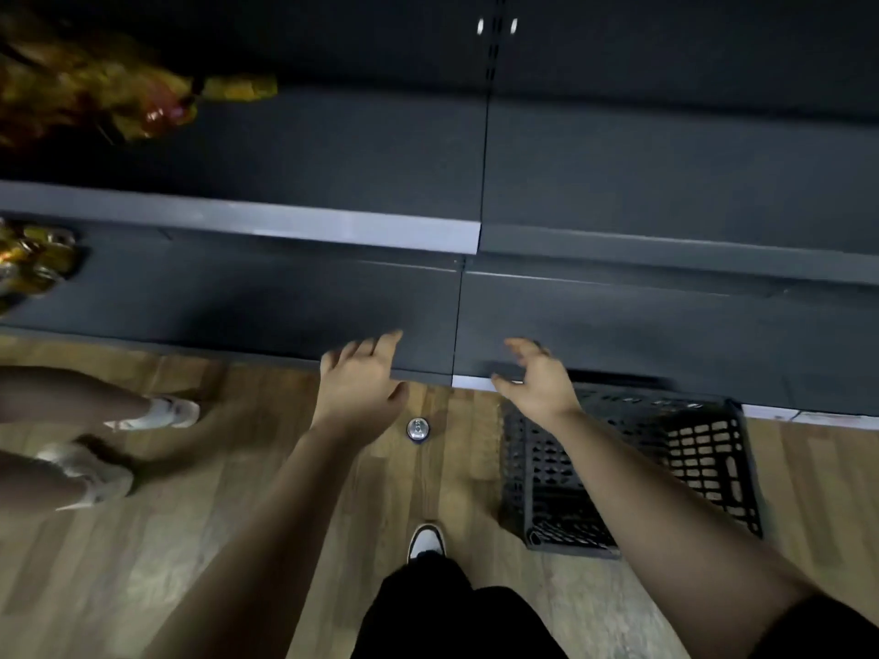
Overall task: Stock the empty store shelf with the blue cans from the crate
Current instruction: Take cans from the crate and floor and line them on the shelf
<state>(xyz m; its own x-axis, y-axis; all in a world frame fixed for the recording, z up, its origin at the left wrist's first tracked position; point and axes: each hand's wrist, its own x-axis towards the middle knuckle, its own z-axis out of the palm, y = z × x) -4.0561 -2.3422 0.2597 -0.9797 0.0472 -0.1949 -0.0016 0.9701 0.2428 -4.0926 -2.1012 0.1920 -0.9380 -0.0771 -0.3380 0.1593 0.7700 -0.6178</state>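
While the dark grey metal shelf holds no cans, stocking looks barely begun: one blue aluminium can stands on the wooden floor near the black lattice plastic crate, which shows none. Left hand and right hand hover, each grip wide, empty.

floor: light wood-plank floor | left: another person's legs in white sneakers | upper left: shiny gold-yellow foil packets, blurred | bottom centre: black-and-white shoe
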